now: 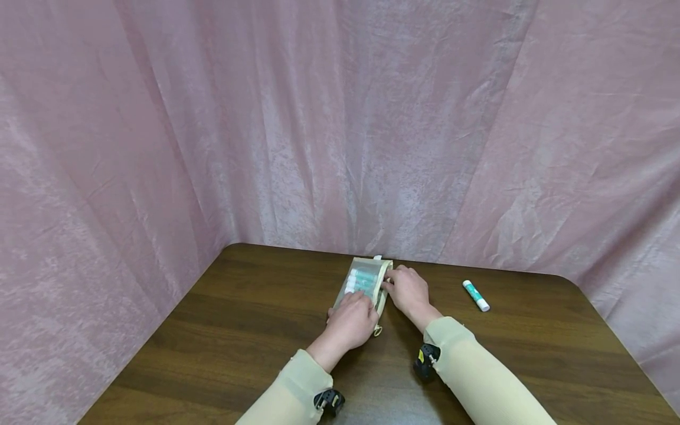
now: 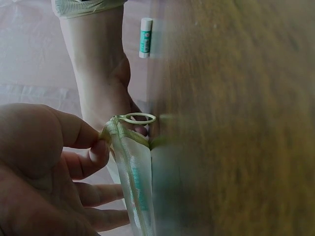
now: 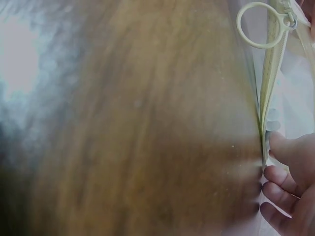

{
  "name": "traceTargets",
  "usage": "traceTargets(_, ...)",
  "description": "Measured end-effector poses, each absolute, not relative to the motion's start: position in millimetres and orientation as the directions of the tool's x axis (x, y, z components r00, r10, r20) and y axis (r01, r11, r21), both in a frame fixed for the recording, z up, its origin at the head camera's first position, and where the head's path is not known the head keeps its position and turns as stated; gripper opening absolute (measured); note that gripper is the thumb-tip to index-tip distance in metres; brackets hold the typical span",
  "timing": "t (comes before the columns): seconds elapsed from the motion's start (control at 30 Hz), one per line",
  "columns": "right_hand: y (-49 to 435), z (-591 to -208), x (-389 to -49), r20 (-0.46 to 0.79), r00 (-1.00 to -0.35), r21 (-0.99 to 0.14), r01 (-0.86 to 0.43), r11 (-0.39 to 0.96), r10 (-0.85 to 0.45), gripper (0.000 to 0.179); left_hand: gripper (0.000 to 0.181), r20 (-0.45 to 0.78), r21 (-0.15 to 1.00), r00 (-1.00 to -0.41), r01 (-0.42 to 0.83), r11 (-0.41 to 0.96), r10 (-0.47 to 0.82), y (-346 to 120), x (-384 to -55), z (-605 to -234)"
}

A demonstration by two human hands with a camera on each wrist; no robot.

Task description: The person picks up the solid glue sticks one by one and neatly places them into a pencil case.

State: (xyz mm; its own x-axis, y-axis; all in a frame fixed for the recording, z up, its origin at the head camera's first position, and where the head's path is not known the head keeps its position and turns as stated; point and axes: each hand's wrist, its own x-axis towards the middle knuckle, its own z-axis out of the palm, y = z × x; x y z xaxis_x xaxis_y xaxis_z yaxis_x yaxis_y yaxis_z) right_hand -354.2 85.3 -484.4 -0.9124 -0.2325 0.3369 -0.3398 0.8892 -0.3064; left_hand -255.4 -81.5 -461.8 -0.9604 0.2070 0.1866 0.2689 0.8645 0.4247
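Note:
A see-through mesh zip pouch (image 1: 345, 289) with pale yellow trim lies on the table, several green-and-white glue sticks (image 1: 362, 278) showing through it. My left hand (image 1: 353, 319) pinches the trim near the zip end between thumb and index finger, its other fingers spread beside the pouch (image 2: 135, 196). A ring-shaped zip pull (image 3: 258, 24) hangs at that end. At the opening side, my right hand (image 1: 409, 289) has its thumb and fingertips against the edge, the thumb apart from the fingers (image 3: 278, 196). Whether any glue stick touches those fingertips is hidden.
One loose glue stick (image 1: 476, 296) lies on the wooden table (image 1: 223, 330), to the right of my right hand. A pink curtain (image 1: 297, 130) hangs behind the table's far edge, close to the pouch.

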Motion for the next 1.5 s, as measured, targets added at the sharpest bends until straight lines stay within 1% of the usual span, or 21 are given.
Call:
traceTargets(0.4, 85.7, -486.7, -353.1, 0.334, -0.912, -0.318, -0.346, 0.883, -0.237, 0.017, 0.024, 0.190, 0.416, -0.959, 0.271, 0.868, 0.209, -80.6, -254.6, -463.3)
traceTargets(0.53, 87.6, -485.9, -352.3, 0.330, -0.913, -0.311, -0.346, 0.885, -0.240, 0.023, 0.024, 0.192, 0.422, -0.958, 0.277, 0.864, 0.213, -81.1, -255.5, -464.1)
traceTargets(0.63, 89.2, -483.3, -350.2, 0.320, -0.917, -0.303, -0.338, 0.891, -0.239, 0.025, 0.024, 0.189, 0.426, -0.958, 0.277, 0.861, 0.215, -81.5, -255.5, -464.0)
traceTargets(0.77, 92.2, -477.7, -345.3, 0.325, -0.916, -0.299, -0.336, 0.893, -0.237, 0.023, 0.024, 0.191, 0.431, -0.957, 0.281, 0.857, 0.218, -81.6, -254.6, -462.3)
traceTargets(0.9, 98.2, -472.6, -339.2, 0.331, -0.913, -0.305, -0.342, 0.889, -0.237, 0.025, 0.023, 0.210, 0.436, -0.953, 0.293, 0.851, 0.220, -82.0, -254.2, -462.4)
traceTargets(0.97, 102.0, -471.0, -336.7, 0.329, -0.915, -0.315, -0.340, 0.886, -0.234, 0.029, 0.022, 0.251, 0.424, -0.942, 0.314, 0.850, 0.223, -82.4, -256.2, -467.0)
traceTargets(1.17, 116.1, -470.1, -329.5, 0.326, -0.919, -0.334, -0.332, 0.882, -0.223, 0.042, 0.023, 0.271, 0.433, -0.938, 0.318, 0.844, 0.214, -83.6, -256.4, -467.9)
traceTargets(1.2, 118.5, -470.1, -327.9, 0.321, -0.921, -0.337, -0.328, 0.882, -0.220, 0.044, 0.023, 0.293, 0.419, -0.932, 0.325, 0.848, 0.213, -84.0, -260.4, -474.9)
traceTargets(1.33, 126.6, -470.6, -320.3, 0.289, -0.937, -0.359, -0.298, 0.885, -0.198, 0.052, 0.022, 0.310, 0.406, -0.926, 0.332, 0.852, 0.213, -85.2, -265.0, -483.4)
traceTargets(1.37, 128.5, -471.1, -318.3, 0.281, -0.940, -0.363, -0.291, 0.885, -0.194, 0.053, 0.022, 0.312, 0.404, -0.925, 0.334, 0.852, 0.214, -85.3, -265.2, -484.2)
traceTargets(1.43, 131.8, -471.4, -313.8, 0.264, -0.947, -0.379, -0.278, 0.883, -0.185, 0.056, 0.023, 0.274, 0.431, -0.937, 0.320, 0.844, 0.215, -85.0, -257.4, -472.0)
traceTargets(1.5, 135.4, -471.7, -309.6, 0.250, -0.952, -0.391, -0.268, 0.881, -0.178, 0.059, 0.024, 0.269, 0.427, -0.939, 0.314, 0.848, 0.213, -84.7, -256.8, -470.5)
